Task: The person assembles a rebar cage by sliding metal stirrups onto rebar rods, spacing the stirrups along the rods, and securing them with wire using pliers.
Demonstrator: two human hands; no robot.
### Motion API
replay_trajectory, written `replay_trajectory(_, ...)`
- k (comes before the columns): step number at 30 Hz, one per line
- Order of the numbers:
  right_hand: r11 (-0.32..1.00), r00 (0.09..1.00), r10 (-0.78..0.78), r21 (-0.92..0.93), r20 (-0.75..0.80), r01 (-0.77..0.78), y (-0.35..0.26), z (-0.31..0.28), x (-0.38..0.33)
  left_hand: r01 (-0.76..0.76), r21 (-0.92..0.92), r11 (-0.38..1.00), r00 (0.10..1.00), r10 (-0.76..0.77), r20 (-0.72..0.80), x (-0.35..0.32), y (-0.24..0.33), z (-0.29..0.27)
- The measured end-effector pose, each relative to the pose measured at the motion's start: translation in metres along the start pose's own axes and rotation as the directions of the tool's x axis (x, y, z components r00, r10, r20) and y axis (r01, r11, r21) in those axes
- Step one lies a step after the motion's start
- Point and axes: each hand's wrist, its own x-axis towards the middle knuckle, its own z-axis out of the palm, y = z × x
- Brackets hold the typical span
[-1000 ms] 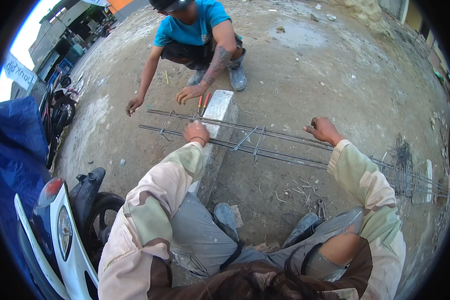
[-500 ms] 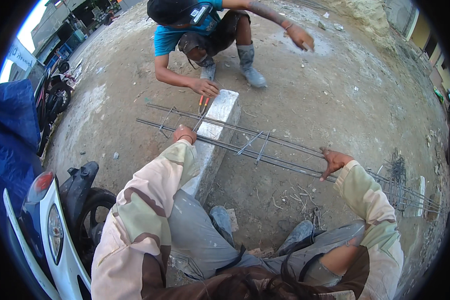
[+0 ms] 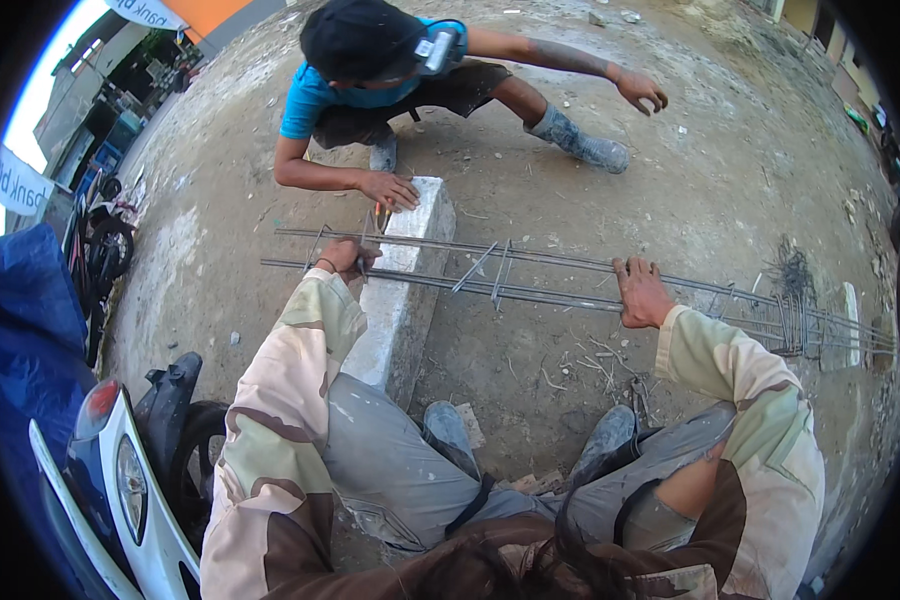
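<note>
A long rebar cage [image 3: 555,293] of thin steel bars lies crosswise in front of me, its left part resting on a white-smeared concrete block [image 3: 390,330]. My left hand [image 3: 343,257] is closed at the cage's left part, around a thin steel stirrup [image 3: 364,243] beside the block; its exact finger grip is partly hidden. Further right, my right hand [image 3: 643,292] lies across the bars, fingers curled over the far one. Pliers with red-orange handles [image 3: 379,213] show partly beneath a co-worker's hand [image 3: 390,190], which rests at the block's far end.
The co-worker [image 3: 370,100] squats beyond the block, other arm stretched right. More stirrups [image 3: 797,325] are bunched at the cage's right end, near a second pale block [image 3: 851,322]. A white motorbike [image 3: 135,490] and blue tarp [image 3: 30,340] stand at left. Twigs and wire scraps [image 3: 600,365] litter the dirt.
My left hand has shifted left along the cage with the stirrup. My right hand has turned, fingers now over the far bar. The co-worker leans left, one boot further out to the right.
</note>
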Motion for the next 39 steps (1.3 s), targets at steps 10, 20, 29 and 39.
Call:
replay_trajectory(10,0.994,0.996,-0.089,0.058,-0.024,0.091,-0.026,-0.022,0.014,-0.345,0.907,-0.242,0.809,0.413,0.418,0.01,0.013,-0.059)
replay_trajectory(20,0.998,0.996,-0.06,0.013,-0.072,0.061,-0.005,-0.034,0.006,0.008,-0.06,0.998,1.0,-0.007,0.011,-0.066,0.024,0.087)
replay_trajectory(29,0.998,0.998,-0.062,0.012,0.0,0.062,-0.013,-0.018,0.014,-0.212,0.247,0.945,0.967,0.166,0.196,-0.055,-0.013,0.123)
replay_trajectory(39,0.894,0.864,-0.445,-0.168,-0.236,0.415,-0.076,-0.02,0.008,-0.233,0.971,0.051,0.825,0.539,0.169,-0.072,-0.019,0.04)
